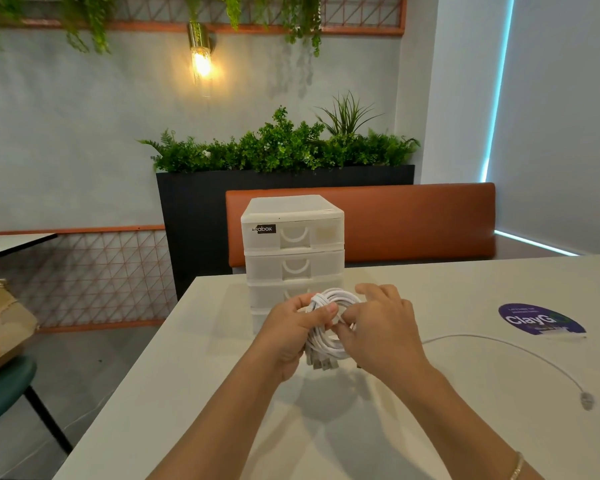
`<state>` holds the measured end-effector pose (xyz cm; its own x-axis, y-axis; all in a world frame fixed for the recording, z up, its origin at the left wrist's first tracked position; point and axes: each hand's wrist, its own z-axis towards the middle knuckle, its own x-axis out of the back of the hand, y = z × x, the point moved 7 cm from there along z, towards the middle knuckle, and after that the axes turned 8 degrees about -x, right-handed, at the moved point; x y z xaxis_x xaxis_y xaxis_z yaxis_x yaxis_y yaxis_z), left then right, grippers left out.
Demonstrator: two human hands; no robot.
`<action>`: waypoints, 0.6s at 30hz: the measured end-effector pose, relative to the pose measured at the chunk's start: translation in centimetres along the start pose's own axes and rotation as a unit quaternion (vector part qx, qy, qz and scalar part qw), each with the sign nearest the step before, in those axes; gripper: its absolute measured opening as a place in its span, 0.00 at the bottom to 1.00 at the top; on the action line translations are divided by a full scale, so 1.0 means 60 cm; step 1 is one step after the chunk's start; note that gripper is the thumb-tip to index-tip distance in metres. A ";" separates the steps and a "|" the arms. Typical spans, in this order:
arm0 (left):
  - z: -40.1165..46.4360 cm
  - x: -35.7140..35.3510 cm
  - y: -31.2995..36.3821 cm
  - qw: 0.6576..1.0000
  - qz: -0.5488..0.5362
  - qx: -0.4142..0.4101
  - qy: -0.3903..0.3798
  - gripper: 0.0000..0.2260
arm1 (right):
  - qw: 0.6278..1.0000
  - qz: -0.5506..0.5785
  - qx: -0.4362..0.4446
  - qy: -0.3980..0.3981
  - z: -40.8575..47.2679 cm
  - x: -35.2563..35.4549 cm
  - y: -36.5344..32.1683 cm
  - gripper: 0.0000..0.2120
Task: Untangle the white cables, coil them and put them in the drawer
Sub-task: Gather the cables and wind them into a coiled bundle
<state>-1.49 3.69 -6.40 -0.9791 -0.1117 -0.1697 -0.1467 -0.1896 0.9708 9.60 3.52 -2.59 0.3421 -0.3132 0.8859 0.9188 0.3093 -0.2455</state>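
Drawer unit (293, 251) blocks straight ahead of my hands; right of it, loose cable (520, 351) crosses bare table (413, 427).

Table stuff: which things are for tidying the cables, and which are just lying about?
For the job: coiled white cables, held by left hand and right hand; loose white cable; drawer unit.

Lying about: purple sticker, cardboard box, green chair.

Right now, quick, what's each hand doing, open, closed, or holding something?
Left hand: closed, gripping the coiled white cables.
Right hand: fingers curled, pinching the same coil.
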 end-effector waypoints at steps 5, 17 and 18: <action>0.000 0.004 0.028 0.973 0.181 -0.141 -0.039 0.12 | 0.939 0.308 -0.104 -0.110 0.007 -0.013 0.033 0.07; -0.003 0.008 0.054 0.747 0.504 -0.433 0.004 0.17 | 0.915 0.378 -0.047 -0.129 -0.049 0.019 0.052 0.13; -0.003 0.004 0.053 0.747 0.501 -0.437 0.002 0.17 | 0.868 0.460 -0.037 -0.181 -0.051 0.008 0.056 0.14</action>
<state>-2.17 2.86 -3.39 -0.5355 -0.6273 0.5655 0.8090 -0.5731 0.1304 13.45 1.64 -4.22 0.8666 0.3423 0.3631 0.3036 0.2159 -0.9280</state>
